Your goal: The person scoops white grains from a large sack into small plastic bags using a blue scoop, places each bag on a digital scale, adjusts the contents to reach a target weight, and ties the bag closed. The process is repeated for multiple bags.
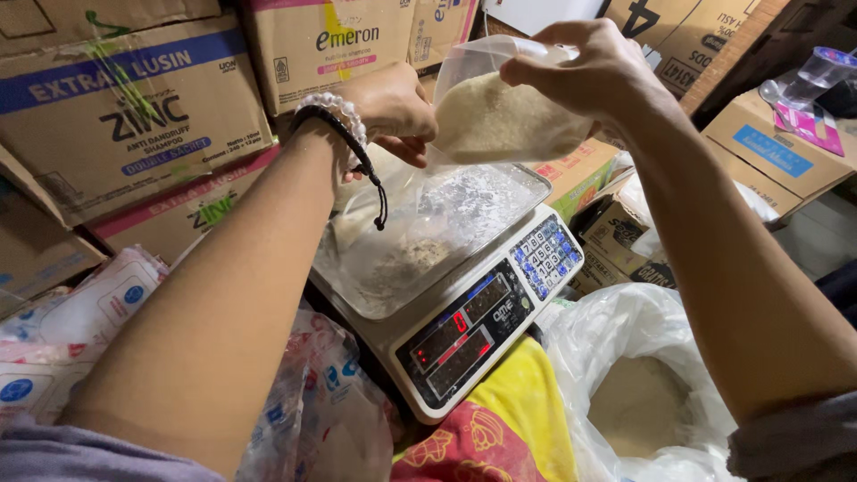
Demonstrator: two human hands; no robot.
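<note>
Plastic bag (504, 112) of pale, sandy grain hangs in the head view, up above the far end of a digital scale (446, 295) and clear of its pan. Both hands have it. The right hand (598, 71) is closed over the bag's top edge from the right, fingers curled down over the rim, apparently so the mouth stays gathered and the weight hangs from that grip. The left hand (393, 107) pinches the left side of the bag near its bottom corner, thumb and fingers shut on the film, which seems to steady it and keep it from swinging. On that wrist sit a white bead bracelet (335, 112) and a black cord (366, 170) with a loose end dangling.

The bag itself is clear and thin, its lower half bulging with fine off-white grain, the upper part empty and crumpled under the right palm.

Below it, the scale's metal pan (500, 192) carries a second sheet of clear plastic and a dusting of spilled grain. Its display with red digits and blue keypad faces the near right. Near right of the scale stands an open white sack (643, 393) holding more of the same grain. Cardboard cartons (134, 98) are stacked along the far side, and printed refill pouches (89, 312) lie at near left.
</note>
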